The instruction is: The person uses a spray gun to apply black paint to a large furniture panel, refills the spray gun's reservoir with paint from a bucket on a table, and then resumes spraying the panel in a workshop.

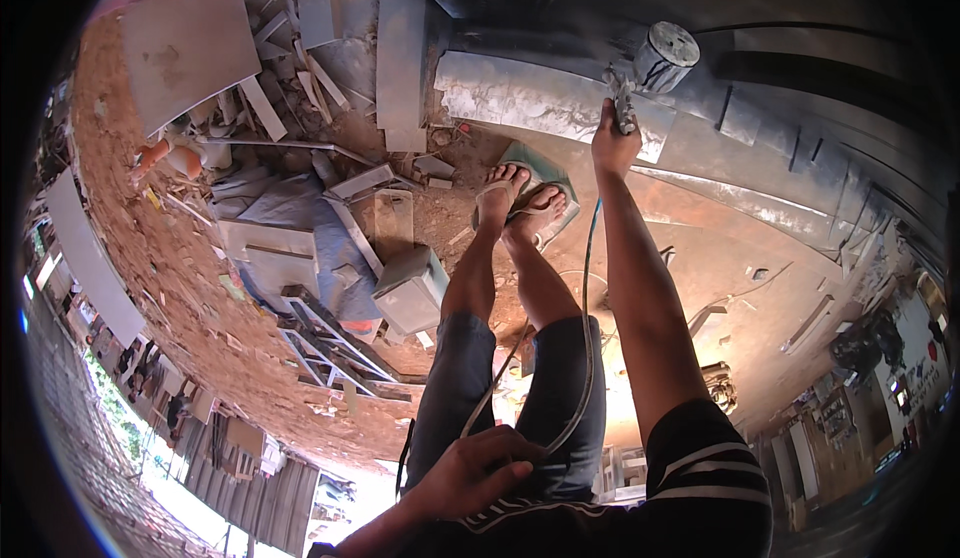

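Note:
My right hand [614,146] is closed round the handle of a paint spray gun [622,98], arm stretched out toward the far right. A silvery cup [666,58] with dark streaks is attached to the gun. From the gun's handle a thin air hose [588,298] hangs down toward my lap. Near my waist my left hand [478,470] is closed round the hose, with a loop of it on either side of the fingers. Beyond the gun stands a dark panel surface [560,8], and a pale, paint-smeared board [530,93] lies along its foot.
My sandalled feet [520,203] stand on a greenish block [545,168]. Left of them are a grey box [412,288], a metal ladder-like frame [340,343] and scrap boards [320,78]. A large flat board [190,53] lies far left. Bare earth [200,248] shows between the debris.

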Demonstrator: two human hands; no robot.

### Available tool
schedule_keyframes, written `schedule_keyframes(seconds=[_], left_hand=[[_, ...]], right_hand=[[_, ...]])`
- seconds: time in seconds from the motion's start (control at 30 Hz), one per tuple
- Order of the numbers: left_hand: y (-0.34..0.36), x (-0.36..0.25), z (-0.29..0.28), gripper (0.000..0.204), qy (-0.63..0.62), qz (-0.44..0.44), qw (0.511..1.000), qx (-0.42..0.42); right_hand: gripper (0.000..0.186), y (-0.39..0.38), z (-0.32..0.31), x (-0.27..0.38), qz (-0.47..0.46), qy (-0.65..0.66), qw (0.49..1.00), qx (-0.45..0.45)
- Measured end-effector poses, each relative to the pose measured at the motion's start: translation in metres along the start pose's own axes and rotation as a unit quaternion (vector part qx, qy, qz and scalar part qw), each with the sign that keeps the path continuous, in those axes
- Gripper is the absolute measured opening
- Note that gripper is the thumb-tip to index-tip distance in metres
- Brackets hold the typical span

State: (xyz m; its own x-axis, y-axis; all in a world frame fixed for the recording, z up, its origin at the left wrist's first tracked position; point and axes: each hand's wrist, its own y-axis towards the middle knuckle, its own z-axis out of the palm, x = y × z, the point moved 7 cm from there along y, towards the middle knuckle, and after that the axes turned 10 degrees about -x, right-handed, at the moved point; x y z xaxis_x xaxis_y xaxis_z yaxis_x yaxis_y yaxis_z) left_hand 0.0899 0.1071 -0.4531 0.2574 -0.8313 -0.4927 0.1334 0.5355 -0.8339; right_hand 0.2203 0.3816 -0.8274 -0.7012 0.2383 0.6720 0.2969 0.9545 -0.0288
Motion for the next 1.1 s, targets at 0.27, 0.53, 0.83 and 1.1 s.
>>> schedule_keyframes(seconds=[0.27,0.53,0.83,1.1], left_hand=[[0.05,0.047,-0.023,0.026,-0.077,-0.028,0.996,-0.037],[0.026,0.024,-0.025,0.023,-0.035,-0.026,0.998,-0.034],[-0.08,-0.101,0.001,0.022,0.053,0.11,0.992,0.033],[-0.202,-0.2,0.03,0.024,0.13,0.278,0.949,0.069]], right_hand=[[0.042,-0.007,0.093,-0.071,0.021,-0.094,0.995,0.038],[0.036,0.002,0.062,-0.013,0.026,0.017,0.999,0.02],[0.024,0.015,-0.137,0.187,-0.008,0.184,0.983,0.014],[0.025,0.026,-0.342,0.369,-0.019,0.237,0.971,0.013]])
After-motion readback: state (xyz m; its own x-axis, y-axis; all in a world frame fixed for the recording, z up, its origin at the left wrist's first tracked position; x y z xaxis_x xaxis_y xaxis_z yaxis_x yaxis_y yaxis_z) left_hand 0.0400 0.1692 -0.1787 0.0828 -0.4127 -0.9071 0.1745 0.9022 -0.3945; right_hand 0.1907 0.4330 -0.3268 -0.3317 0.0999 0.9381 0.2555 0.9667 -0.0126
